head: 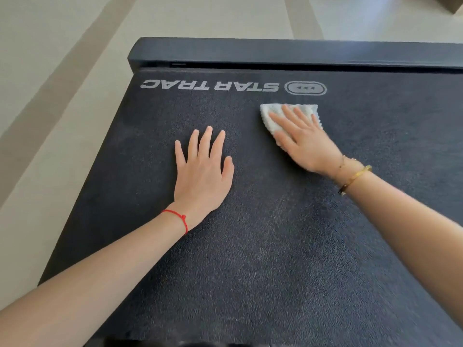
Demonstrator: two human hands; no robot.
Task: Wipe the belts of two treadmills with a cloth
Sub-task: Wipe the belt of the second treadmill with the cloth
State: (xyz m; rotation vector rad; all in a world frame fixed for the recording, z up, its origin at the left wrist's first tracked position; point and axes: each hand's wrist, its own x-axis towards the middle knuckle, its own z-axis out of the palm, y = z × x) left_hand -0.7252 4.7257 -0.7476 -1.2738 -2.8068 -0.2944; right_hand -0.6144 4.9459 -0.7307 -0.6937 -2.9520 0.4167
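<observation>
Right hand [304, 141] flat on the white cloth [273, 118], fingers spread and stretched forward, palm pressing the cloth down onto the treadmill belt [275, 246]; nothing gripped, only pressed. Slightly blurred at the wrist edge. Two thin gold bracelets [354, 177] around the right wrist, forearm running off the right edge of the view.

Cloth folded into a rough wedge, its far edge and left corner showing beyond the fingertips, the rest hidden under the palm. Lying just below the printed logo [209, 85], near the far end of the belt and right of its middle.

Left hand [203, 171] also flat and open, fingers apart, palm down on the bare belt, empty. Placed left of the cloth and a little nearer the camera, apart from the right hand. Red string bracelet [179, 217] around the left wrist, forearm reaching in from the lower left corner.

Belt dark, finely textured, speckled with pale dust, with a fainter lighter streak running down its middle. Logo in white letters, upside down from this view, with an oval badge at its right. Dark end cover [275, 52] across the far end of the treadmill, a narrow gap between it and the belt. Pale floor [50, 71] with darker bands beyond and to the left.
</observation>
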